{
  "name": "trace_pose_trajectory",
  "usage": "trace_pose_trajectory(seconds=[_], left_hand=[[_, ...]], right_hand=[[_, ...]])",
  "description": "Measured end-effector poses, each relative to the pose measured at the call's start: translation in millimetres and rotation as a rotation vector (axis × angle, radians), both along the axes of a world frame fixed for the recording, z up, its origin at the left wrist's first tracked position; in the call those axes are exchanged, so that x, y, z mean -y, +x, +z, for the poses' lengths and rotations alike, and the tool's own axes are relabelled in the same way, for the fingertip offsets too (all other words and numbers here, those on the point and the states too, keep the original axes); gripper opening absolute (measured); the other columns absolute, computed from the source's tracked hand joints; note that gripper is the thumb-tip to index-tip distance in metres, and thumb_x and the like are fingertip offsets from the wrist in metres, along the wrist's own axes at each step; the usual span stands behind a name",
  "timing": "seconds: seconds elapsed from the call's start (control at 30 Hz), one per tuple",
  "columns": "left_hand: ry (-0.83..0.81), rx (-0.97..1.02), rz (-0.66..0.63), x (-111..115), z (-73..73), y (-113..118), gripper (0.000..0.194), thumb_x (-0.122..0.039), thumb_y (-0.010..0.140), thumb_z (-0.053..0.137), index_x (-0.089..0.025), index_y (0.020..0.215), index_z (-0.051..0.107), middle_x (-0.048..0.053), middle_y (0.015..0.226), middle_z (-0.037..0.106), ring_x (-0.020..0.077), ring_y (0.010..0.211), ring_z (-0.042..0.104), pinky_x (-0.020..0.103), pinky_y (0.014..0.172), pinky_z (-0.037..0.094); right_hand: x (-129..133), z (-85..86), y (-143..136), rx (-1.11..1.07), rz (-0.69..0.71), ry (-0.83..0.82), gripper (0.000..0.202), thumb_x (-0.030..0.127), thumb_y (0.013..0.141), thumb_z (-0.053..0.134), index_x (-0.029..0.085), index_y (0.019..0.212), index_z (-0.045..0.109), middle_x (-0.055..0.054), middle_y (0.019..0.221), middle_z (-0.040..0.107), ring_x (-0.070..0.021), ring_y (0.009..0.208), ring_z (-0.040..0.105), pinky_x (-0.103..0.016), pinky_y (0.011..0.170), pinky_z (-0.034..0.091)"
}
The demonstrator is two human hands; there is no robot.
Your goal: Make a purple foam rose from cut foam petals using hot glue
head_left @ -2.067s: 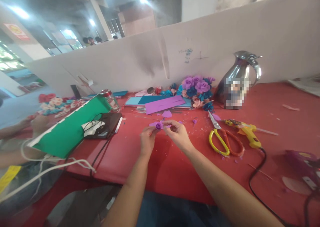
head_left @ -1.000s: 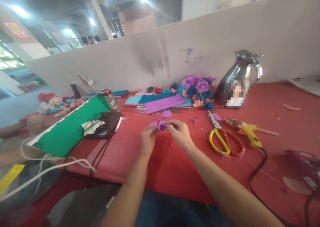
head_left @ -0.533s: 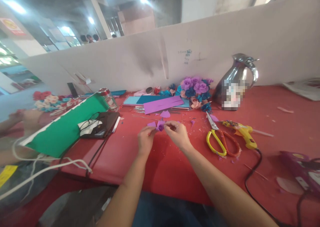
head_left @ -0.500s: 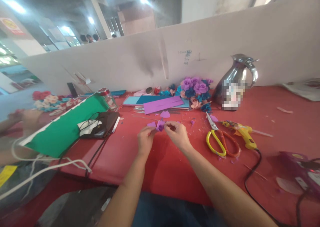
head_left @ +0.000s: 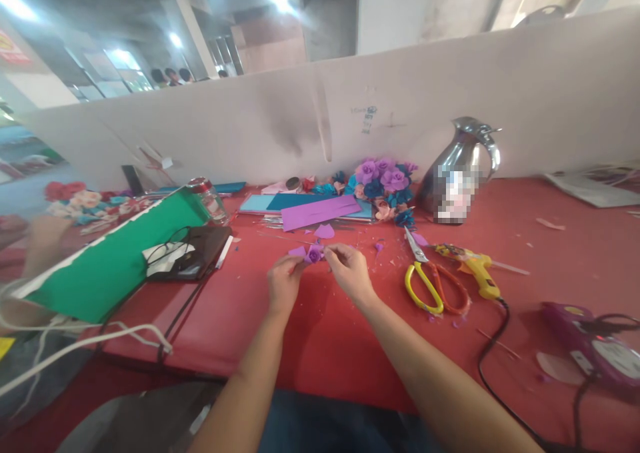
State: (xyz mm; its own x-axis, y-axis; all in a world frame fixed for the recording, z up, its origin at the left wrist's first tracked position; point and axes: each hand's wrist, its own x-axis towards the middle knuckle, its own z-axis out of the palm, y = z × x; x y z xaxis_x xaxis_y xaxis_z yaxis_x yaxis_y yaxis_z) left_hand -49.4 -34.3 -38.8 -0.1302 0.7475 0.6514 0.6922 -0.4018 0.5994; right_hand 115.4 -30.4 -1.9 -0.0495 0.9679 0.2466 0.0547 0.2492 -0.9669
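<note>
The left hand is in the middle of the frame, and its thumb and fingers are pinched on the left side of a small purple paper flower. A flat purple piece shows just above these fingers; whether it is joined to the flower, I cannot tell. The right hand pinches with thumb and forefinger at the right edge of the same flower, so the flower is between the two hands, above the red counter, with its spiral centre visible.

Just behind the hands lies a loose purple petal. Behind it, a purple paper strip rests across blue sheets. To the right of these sheets is a bunch of paper flowers in purple, blue and pink, and a steel jug stands near it.

Right of the hands lie scissors with one yellow and one red handle, the blades a little apart, and next to them a yellow glue gun. A purple device with cables is at the lower right.

On the left side, eyeglasses and a white paper are on a dark case, beside a green board. At the left edge, the arm of another person is partly seen.
</note>
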Motion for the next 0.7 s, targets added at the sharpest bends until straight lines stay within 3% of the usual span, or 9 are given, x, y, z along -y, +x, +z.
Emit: trace_pose_trajectory(seconds=[0.23, 0.33, 0.4, 0.5, 0.6, 0.63, 0.7], left_hand=[[0.016, -0.019, 0.031, -0.8, -0.7, -1.8, 0.015, -0.027, 0.081, 0.062, -0.019, 0.075, 0.073, 0.005, 0.076, 0.073, 0.0182, 0.072, 0.067, 0.031, 0.071, 0.053], [0.032, -0.037, 0.017, -1.6, 1.3, -1.5, 0.015, -0.027, 0.081, 0.061, -0.019, 0.075, 0.072, 0.005, 0.075, 0.073, 0.0180, 0.071, 0.067, 0.031, 0.071, 0.053], [0.042, -0.045, 0.021, -2.2, 3.3, -0.9, 0.016, -0.029, 0.081, 0.062, -0.019, 0.074, 0.072, 0.005, 0.074, 0.072, 0.0180, 0.069, 0.067, 0.030, 0.070, 0.053], [0.043, -0.055, 0.034, -3.4, 5.6, -0.4, 0.017, -0.032, 0.080, 0.063, -0.020, 0.073, 0.072, 0.004, 0.073, 0.072, 0.0182, 0.068, 0.067, 0.030, 0.068, 0.054], [0.044, -0.062, 0.037, -4.9, 6.2, -0.9, 0.019, -0.034, 0.080, 0.062, -0.020, 0.073, 0.072, 0.004, 0.073, 0.072, 0.0187, 0.068, 0.067, 0.032, 0.070, 0.054], [0.045, -0.061, 0.035, -5.3, 6.1, -1.2, 0.019, -0.034, 0.081, 0.062, -0.020, 0.073, 0.072, 0.004, 0.073, 0.072, 0.0189, 0.069, 0.067, 0.032, 0.070, 0.054], [0.040, -0.059, 0.026, -5.9, 5.6, -1.8, 0.019, -0.034, 0.081, 0.062, -0.020, 0.074, 0.072, 0.005, 0.074, 0.073, 0.0188, 0.070, 0.067, 0.032, 0.071, 0.054]], right_hand=[[3.2, 5.2, 2.6, -0.047, -0.107, -0.021, 0.037, 0.048, 0.084, 0.047, 0.020, 0.064, 0.061, 0.001, 0.051, 0.052, -0.0143, 0.048, 0.048, -0.026, 0.051, 0.039], [-13.9, 13.6, 19.8, -0.163, -0.348, 0.058, 0.023, 0.040, 0.081, 0.051, 0.020, 0.073, 0.060, 0.000, 0.062, 0.057, -0.0166, 0.060, 0.053, -0.029, 0.060, 0.046], [-37.0, 22.9, 45.1, -0.230, -0.586, 0.088, 0.014, 0.030, 0.077, 0.052, 0.020, 0.086, 0.056, -0.003, 0.083, 0.060, -0.0184, 0.081, 0.057, -0.032, 0.078, 0.048], [-80.3, 38.7, 102.7, -0.293, -0.838, 0.044, 0.041, 0.018, 0.073, 0.052, 0.017, 0.112, 0.041, -0.009, 0.112, 0.050, -0.0188, 0.098, 0.055, -0.035, 0.088, 0.045], [-118.8, 45.9, 167.1, -0.215, -1.260, -0.163, 0.059, 0.019, 0.066, 0.066, 0.017, 0.117, 0.037, -0.013, 0.124, 0.041, -0.0220, 0.113, 0.048, -0.035, 0.099, 0.039], [-129.0, 44.8, 185.7, -0.148, -1.329, -0.233, 0.066, 0.023, 0.063, 0.072, 0.017, 0.119, 0.036, -0.014, 0.126, 0.040, -0.0246, 0.118, 0.045, -0.037, 0.102, 0.035], [-145.3, 37.7, 214.7, -0.050, -1.331, -0.381, 0.082, 0.029, 0.057, 0.081, 0.017, 0.123, 0.035, -0.017, 0.130, 0.038, -0.0291, 0.122, 0.041, -0.038, 0.105, 0.031]])
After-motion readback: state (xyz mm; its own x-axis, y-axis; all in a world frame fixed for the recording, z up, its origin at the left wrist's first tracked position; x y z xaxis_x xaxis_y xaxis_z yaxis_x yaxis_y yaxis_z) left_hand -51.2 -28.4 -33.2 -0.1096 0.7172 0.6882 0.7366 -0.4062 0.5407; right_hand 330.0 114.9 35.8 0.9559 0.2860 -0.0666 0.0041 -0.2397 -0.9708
